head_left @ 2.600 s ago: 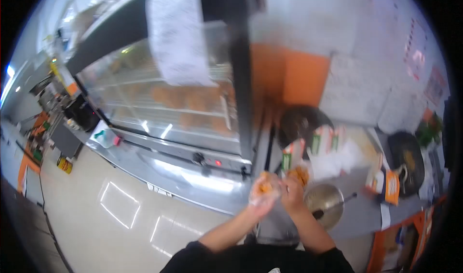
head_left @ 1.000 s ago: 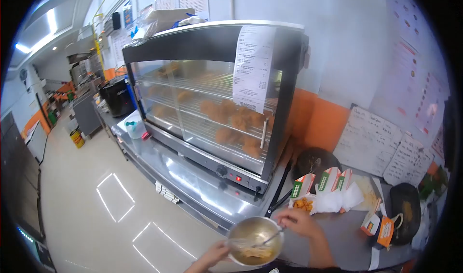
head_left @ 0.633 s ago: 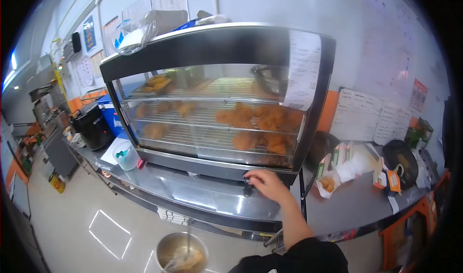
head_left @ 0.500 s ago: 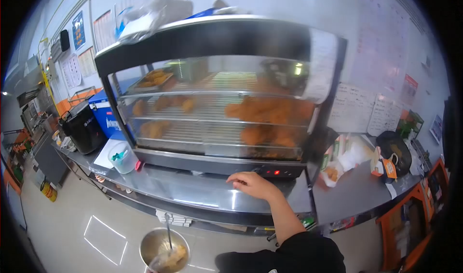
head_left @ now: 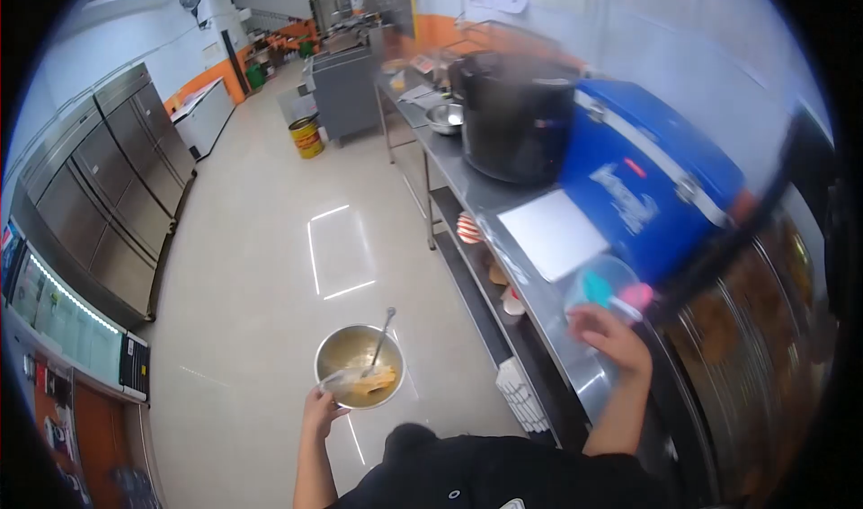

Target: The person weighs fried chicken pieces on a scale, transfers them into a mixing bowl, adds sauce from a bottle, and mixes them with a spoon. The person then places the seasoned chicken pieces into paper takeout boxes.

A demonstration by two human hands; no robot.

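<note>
My left hand (head_left: 322,410) is closed on the rim of a metal bowl (head_left: 333,343), held out over the floor. Inside the bowl are pale yellow food and a long-handled utensil (head_left: 382,334) leaning on its far side. My right hand (head_left: 611,336) is raised at the counter's edge, fingers apart and slightly curled, with nothing seen in it. Just beyond its fingers stands a clear plastic tub (head_left: 589,280) with a teal item inside. A pink item (head_left: 637,295) lies beside the tub, blurred.
On the steel counter (head_left: 490,199) stand a black pot (head_left: 517,123), a blue cooler (head_left: 629,181) and a white sheet (head_left: 553,233). The glass display cabinet (head_left: 746,338) is at the right. Steel refrigerators (head_left: 99,194) line the left; a yellow tin (head_left: 306,138) stands on the floor.
The view has swung left, from the display cabinet toward the aisle. My right hand has left the cabinet's front and is near the tub. My left hand now shows at the bowl.
</note>
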